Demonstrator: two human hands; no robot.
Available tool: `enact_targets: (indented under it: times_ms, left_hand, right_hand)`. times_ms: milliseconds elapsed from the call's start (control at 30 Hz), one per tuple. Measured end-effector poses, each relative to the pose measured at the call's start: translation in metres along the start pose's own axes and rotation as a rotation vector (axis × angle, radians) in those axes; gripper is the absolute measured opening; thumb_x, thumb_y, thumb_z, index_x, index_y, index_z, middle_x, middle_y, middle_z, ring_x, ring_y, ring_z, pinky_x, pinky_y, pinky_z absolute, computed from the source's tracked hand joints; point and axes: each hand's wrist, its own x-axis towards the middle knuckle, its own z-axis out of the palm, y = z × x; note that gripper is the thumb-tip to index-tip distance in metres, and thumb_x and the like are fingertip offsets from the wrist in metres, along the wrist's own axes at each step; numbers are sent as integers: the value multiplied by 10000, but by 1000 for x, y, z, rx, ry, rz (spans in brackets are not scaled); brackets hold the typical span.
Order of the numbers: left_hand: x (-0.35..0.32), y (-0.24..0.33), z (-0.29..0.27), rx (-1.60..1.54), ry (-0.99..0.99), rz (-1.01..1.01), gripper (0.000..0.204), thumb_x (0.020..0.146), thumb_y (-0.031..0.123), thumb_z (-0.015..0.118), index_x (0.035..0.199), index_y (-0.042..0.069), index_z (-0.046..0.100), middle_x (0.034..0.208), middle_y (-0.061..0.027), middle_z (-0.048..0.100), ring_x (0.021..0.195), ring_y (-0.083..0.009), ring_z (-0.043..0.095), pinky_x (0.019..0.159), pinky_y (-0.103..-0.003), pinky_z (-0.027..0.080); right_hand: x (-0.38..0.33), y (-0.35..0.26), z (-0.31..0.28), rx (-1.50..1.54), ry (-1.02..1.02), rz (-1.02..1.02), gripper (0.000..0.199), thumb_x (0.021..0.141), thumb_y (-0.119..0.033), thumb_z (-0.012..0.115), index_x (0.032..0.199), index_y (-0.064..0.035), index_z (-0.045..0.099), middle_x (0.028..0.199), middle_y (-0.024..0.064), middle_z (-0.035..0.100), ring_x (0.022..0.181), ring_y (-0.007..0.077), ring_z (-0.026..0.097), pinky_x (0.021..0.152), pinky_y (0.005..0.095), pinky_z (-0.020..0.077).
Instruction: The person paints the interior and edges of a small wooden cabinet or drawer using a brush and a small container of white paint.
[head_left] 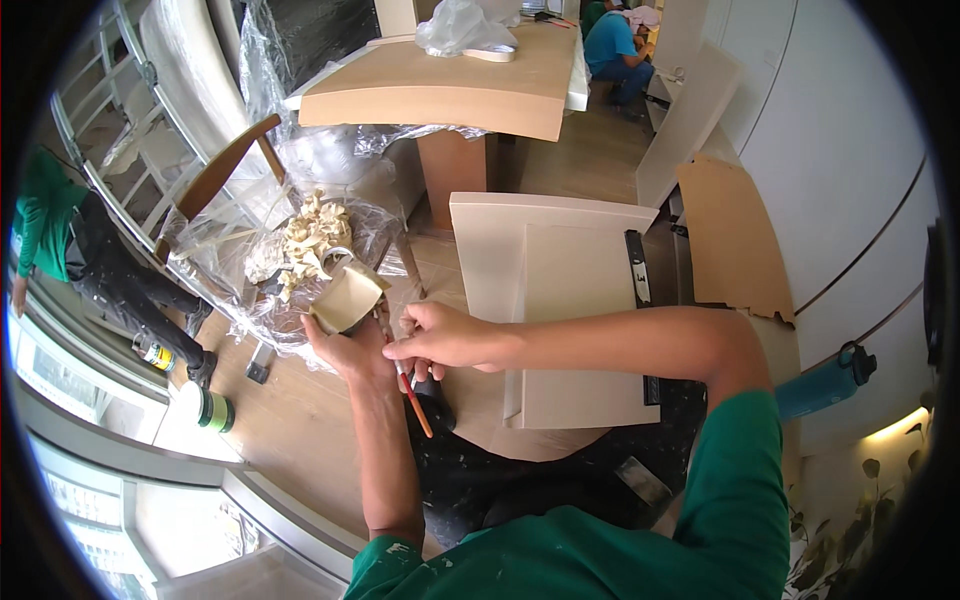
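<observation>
Head view looks down on a small cream-coloured cup-like container (347, 298), tilted on its side with its open mouth turned toward the near left, just left of the picture's middle. It sits in the grip of the left hand (350, 345), whose fingers wrap it from below, the forearm rising from the near edge. Touching that hand from the right, the right hand (445, 338) pinches a thin brush with an orange-red handle (414, 396); its grip is narrow, closed around the upper part of the handle, and the handle slants down to the near right. The bristle end is hidden behind the fingers, so I cannot tell whether it touches the container.

Just beyond the container lies a heap of pale curled shavings (315, 235) on crumpled clear plastic sheeting (235, 270), draped over a wooden chair with a curved brown backrest (215, 175). Right of the hands, a flat cream rectangular panel (575, 330) lies on the wood floor (290, 420), with a second cream board (490, 260) under it and a black strip along its right edge. Farther away stands a light-brown counter (450, 85) carrying a bunched clear plastic bag (462, 25).

On the far left a person in a green top and dark spattered trousers (90, 260) stands near a green roll of tape (213, 410) on the floor. At the far top another person in a blue shirt (612, 50) crouches. A torn brown cardboard sheet (730, 240) leans at the right, with a blue bottle (825, 385) near it.
</observation>
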Motion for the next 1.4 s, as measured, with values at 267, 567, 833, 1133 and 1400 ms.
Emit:
enact_targets:
  times_ms: [267,567,833,1133,1400]
  left_hand:
    - [-14,4,27,-32,-5,-63,566,1073,482,271,1500,155,447,1465,-102,517,1347,-335,480,1106,-601,369]
    - [87,42,-69,-19,40,159,550,1109,459,262,1454,76,454,1391,-144,559,1238,-302,573,1021,-480,504]
    - [223,20,-179,115,378,265,505,1106,449,394,1440,78,469,1370,-124,560,1196,-307,608,1008,-483,527]
    - [278,14,-258,917,618,746,440,1039,144,483,1401,-104,519,1340,-270,619,1222,-355,614,1066,-412,460]
    - [225,-4,-194,1244,574,930,509,998,140,605,1451,-53,478,1422,-270,514,1359,-396,456,1153,-471,337]
  right_hand:
    - [-11,4,-28,105,145,-119,297,912,-100,752,1015,-37,480,822,76,645,675,140,680,554,283,562]
    - [-128,-36,-57,-41,139,-473,278,949,-4,694,1059,-42,441,930,40,567,802,86,621,660,237,514]
    - [-220,-23,-66,-127,544,-530,350,895,78,660,1105,-53,412,941,61,549,802,106,631,668,231,505]
    - [-197,-55,-52,-160,485,-568,357,899,105,640,1090,-62,389,957,97,605,829,111,618,730,241,504]
    - [-211,-35,-61,-266,633,-723,319,947,42,611,1167,-40,396,963,116,611,797,176,635,726,328,536]
